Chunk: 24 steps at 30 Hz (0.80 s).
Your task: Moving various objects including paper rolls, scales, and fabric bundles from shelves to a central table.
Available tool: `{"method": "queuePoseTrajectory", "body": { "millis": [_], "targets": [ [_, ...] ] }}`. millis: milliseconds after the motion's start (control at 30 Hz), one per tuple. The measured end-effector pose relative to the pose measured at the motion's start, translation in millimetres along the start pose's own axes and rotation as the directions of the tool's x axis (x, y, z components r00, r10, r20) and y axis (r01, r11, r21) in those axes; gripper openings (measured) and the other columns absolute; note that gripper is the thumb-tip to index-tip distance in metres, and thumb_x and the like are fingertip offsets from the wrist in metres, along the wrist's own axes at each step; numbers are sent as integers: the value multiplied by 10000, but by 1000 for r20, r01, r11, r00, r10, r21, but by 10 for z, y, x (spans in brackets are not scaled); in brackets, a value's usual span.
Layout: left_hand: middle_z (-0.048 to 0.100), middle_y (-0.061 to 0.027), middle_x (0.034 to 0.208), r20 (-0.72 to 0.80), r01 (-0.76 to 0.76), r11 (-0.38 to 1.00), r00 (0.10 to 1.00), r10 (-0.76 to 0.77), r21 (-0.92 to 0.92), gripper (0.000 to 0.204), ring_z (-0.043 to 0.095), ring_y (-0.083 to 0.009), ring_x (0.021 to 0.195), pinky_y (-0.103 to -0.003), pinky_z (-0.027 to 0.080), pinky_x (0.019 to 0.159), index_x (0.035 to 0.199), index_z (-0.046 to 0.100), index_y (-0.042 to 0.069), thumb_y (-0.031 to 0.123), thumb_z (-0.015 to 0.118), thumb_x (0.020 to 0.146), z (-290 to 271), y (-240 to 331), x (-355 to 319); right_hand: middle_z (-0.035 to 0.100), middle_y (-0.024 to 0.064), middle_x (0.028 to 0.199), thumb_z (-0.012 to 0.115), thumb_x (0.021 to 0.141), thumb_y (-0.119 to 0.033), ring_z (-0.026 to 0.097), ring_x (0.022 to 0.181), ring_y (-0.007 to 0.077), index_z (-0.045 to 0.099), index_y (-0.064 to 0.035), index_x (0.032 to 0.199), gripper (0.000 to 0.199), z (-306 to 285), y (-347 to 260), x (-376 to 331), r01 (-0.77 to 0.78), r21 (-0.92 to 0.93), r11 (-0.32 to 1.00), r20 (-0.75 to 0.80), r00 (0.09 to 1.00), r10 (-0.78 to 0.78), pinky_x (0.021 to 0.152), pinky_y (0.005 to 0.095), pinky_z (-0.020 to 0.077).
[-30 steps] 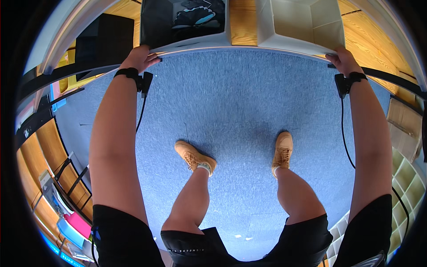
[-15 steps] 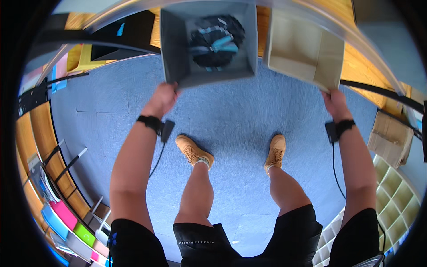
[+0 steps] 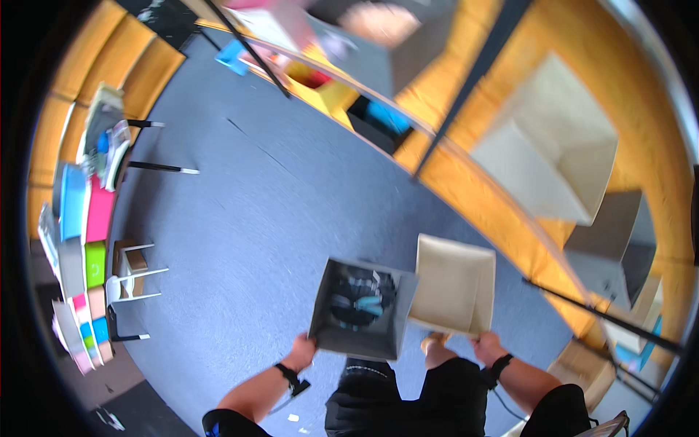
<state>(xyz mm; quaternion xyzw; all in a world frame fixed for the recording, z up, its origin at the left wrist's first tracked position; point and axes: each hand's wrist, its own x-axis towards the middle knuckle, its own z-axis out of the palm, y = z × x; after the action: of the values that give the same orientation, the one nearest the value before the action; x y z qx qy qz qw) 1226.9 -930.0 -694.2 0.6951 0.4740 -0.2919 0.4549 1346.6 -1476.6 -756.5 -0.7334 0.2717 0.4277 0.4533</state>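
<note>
Bins are both off the shelf now: grey bin [image 3: 362, 309] with a dark shoe inside hangs from my left hand [image 3: 302, 352], fingers closed on its lower corner; beige bin [image 3: 455, 284], empty, from my right hand [image 3: 486, 345], gripping its bottom rim. A moment ago they sat shelved. I've turned away over blue floor [image 3: 240, 240].

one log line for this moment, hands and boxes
left hand: holds grey box, dark item inside | right hand: holds empty beige box | boxes side by side over blue carpet
</note>
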Motion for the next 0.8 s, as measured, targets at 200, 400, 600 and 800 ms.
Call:
{"method": "queuePoseTrajectory", "body": {
  "millis": [200, 400, 600, 800],
  "targets": [
    [640, -116, 820, -15, 186, 891, 978, -210, -414, 249, 584, -204, 679, -386, 442, 556, 1050, 623, -43, 74, 526, 853, -804, -438, -1046, 554, 212, 1291, 325, 996, -59, 559, 1174, 347, 493, 46, 1298, 362, 409, -1517, -774, 51, 29, 998, 263, 963, -57, 981, 456, 500],
    [630, -100, 882, -122, -19, 629, 985, -121, -778, 248, 577, -192, 710, -339, 450, 594, 1088, 596, -40, 7, 484, 872, -1543, -124, -1432, 553, 190, 1297, 289, 963, 3, 560, 1171, 346, 476, 36, 1313, 398, 1024, -3214, -1223, -27, 562, 826, 233, 964, -127, 985, 473, 491],
    [628, -157, 1042, -249, -171, 431, 960, -130, -886, 259, 610, -252, 916, -368, 500, 783, 1125, 557, -72, 4, 473, 892, -2249, 608, -1261, 564, 185, 1276, 319, 947, 7, 570, 1157, 336, 486, 43, 1293, 386, 1650, -4809, -1280, 170, 518, 839, 287, 889, -357, 993, 469, 481],
    [586, -190, 1159, -309, -283, 198, 944, -117, -938, 277, 578, -297, 1074, -399, 508, 883, 1164, 521, -91, -20, 446, 906, -2910, 1041, -833, 590, 201, 1218, 343, 917, 22, 595, 1110, 343, 505, 56, 1258, 379, 2293, -6202, -767, 156, 505, 849, 343, 866, -363, 942, 468, 516]
  ]
}}
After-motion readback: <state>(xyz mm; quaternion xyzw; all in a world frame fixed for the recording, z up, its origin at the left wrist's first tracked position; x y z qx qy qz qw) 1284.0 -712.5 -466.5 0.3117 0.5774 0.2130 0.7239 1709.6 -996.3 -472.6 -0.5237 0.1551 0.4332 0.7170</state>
